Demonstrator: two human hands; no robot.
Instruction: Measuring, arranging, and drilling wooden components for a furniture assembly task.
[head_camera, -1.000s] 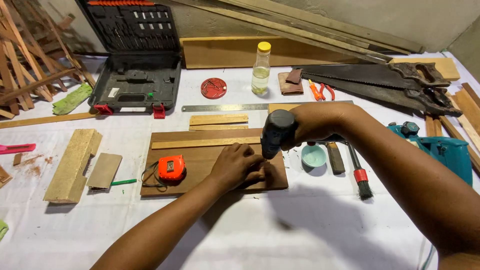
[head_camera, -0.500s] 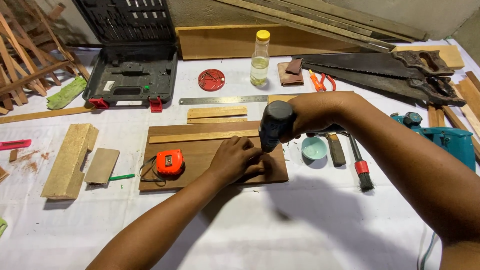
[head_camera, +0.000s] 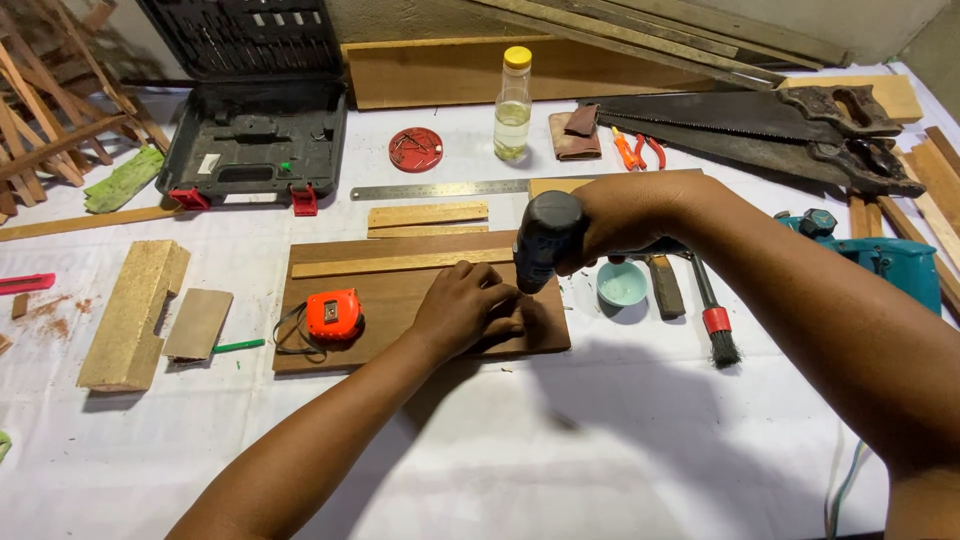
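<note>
Little has moved since the earlier frames: both hands sit on the same spot, the view has only shifted a bit. Right hand (head_camera: 625, 215) is wrapped tight around a dark power drill (head_camera: 547, 238), pointing down at the right end of the brown board (head_camera: 400, 300) (bit itself is hidden behind the left hand). Left hand (head_camera: 466, 308) lies palm down on the board, fingers curled and pressed against the wood just beside the drill; cannot tell if it pinches anything small underneath.

Board lies flat near the middle of the white table (head_camera: 600, 450). On it: a thin pale strip (head_camera: 400, 263) along the far edge, and an orange tape measure (head_camera: 333, 315) at the left end, well apart from the hands.

Around it:
- two more wood strips (head_camera: 427, 218) and a steel ruler (head_camera: 440, 189) just beyond the board
- red round tin (head_camera: 415, 149) and a clear bottle with yellow cap (head_camera: 513, 92) farther back
- open drill case (head_camera: 255, 130) far left
- chipboard block (head_camera: 135, 312) and a small flat piece (head_camera: 198, 322) on the left, green pencil (head_camera: 238, 346) beside them
- small pale blue bowl (head_camera: 621, 283), chisel (head_camera: 664, 285) and a brush (head_camera: 712, 315) right of the board, under the right forearm
- two hand saws (head_camera: 760, 115) and orange pliers (head_camera: 637, 150) far right
- teal power tool (head_camera: 885, 258) at the right edge
</note>
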